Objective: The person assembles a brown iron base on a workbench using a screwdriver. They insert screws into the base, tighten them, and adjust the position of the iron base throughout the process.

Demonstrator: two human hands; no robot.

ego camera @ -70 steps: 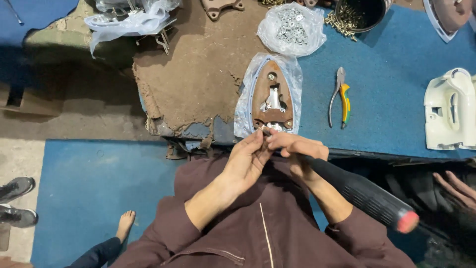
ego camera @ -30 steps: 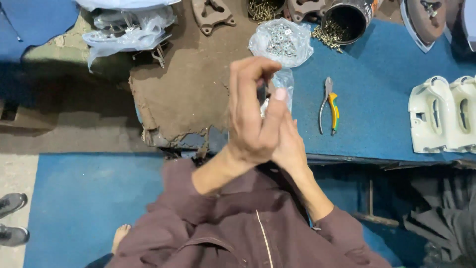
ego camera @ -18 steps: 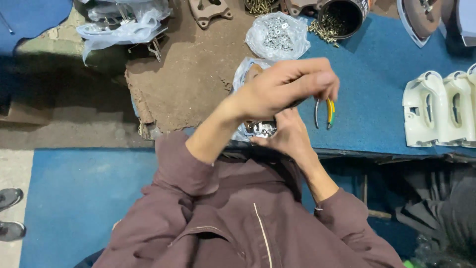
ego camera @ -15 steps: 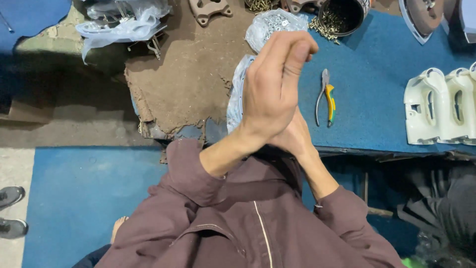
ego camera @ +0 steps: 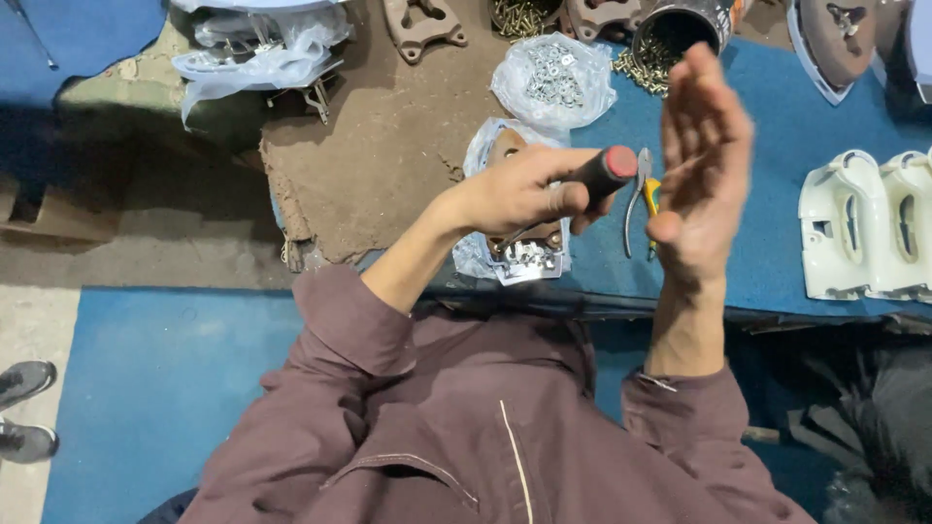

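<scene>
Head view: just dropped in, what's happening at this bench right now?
A person in a maroon jacket is working on an iron soleplate lying in a plastic bag at the near edge of the blue table. The left hand grips a black screwdriver with a red end cap, its shaft angled down onto the soleplate. The right hand is raised, open and empty, just right of the handle. Yellow-handled pliers, a bag of washers and white iron housings lie nearby.

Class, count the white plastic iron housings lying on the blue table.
2: both at the table's right edge, side by side, one housing left of the other. More may lie outside the frame.
</scene>
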